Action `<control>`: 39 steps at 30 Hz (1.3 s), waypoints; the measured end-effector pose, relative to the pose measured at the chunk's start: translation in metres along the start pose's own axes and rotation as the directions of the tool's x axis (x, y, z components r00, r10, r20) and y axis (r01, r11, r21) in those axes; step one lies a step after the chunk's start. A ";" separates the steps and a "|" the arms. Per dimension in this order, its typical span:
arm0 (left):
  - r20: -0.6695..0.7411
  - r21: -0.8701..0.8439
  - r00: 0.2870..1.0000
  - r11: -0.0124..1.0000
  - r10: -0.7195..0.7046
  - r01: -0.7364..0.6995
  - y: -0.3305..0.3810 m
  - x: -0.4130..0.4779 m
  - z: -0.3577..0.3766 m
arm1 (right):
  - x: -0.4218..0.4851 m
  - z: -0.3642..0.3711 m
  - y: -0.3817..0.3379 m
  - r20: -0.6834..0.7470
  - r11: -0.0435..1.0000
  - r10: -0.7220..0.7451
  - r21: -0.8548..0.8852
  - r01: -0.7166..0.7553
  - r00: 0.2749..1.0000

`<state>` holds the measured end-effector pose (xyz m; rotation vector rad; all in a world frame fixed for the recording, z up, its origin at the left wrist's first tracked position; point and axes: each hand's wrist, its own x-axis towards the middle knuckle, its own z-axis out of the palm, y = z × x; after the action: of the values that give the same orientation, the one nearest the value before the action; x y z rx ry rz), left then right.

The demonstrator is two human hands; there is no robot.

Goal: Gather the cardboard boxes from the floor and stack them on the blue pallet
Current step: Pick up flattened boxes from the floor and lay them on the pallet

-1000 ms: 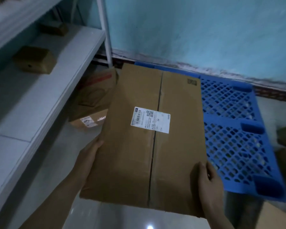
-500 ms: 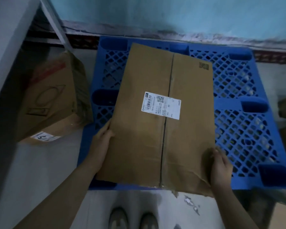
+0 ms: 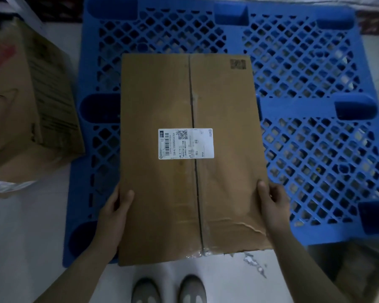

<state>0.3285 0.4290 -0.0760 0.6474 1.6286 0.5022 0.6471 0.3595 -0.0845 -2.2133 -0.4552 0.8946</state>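
Note:
A long brown cardboard box [image 3: 223,176] with a white shipping label and a taped centre seam is over the left half of the blue pallet [image 3: 315,132]; its near end overhangs the pallet's front edge. My left hand [image 3: 115,213] grips the box's left side near the front. On the right edge, my right hand [image 3: 274,206] holds it with the thumb on top. The box's near right corner is torn. I cannot tell whether the box rests on the pallet.
A larger cardboard box [image 3: 29,106] lies tilted on the floor just left of the pallet, beside a shelf post. Another box [image 3: 359,276] sits in the dark at the bottom right. My shoes [image 3: 169,289] stand on the pale floor before the pallet.
The box has come down and squared up over the pallet, held in both hands throughout. My view has tilted from the shelf and wall to straight down at the pallet.

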 end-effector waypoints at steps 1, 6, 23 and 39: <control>0.003 0.011 1.000 1.000 0.007 -0.007 0.000 0.000 0.000 | 0.001 0.000 0.002 -0.001 1.000 0.001 -0.004 -0.001 1.000; -0.004 0.029 0.999 0.999 0.042 -0.042 0.008 -0.001 0.001 | 0.001 -0.002 -0.001 0.013 0.999 0.016 -0.047 -0.015 1.000; -0.303 0.074 0.931 0.979 0.204 -0.191 0.090 -0.005 -0.124 | -0.099 0.105 -0.150 0.164 0.952 -0.275 -0.093 0.292 0.947; -0.282 -0.089 0.954 0.987 0.106 -0.136 0.089 0.137 -0.258 | -0.157 0.417 -0.181 0.539 1.000 0.002 0.019 -0.015 0.842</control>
<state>0.0726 0.5961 -0.0796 0.6197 1.8159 0.7945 0.2298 0.5980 -0.0984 -1.9161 -0.6891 1.5301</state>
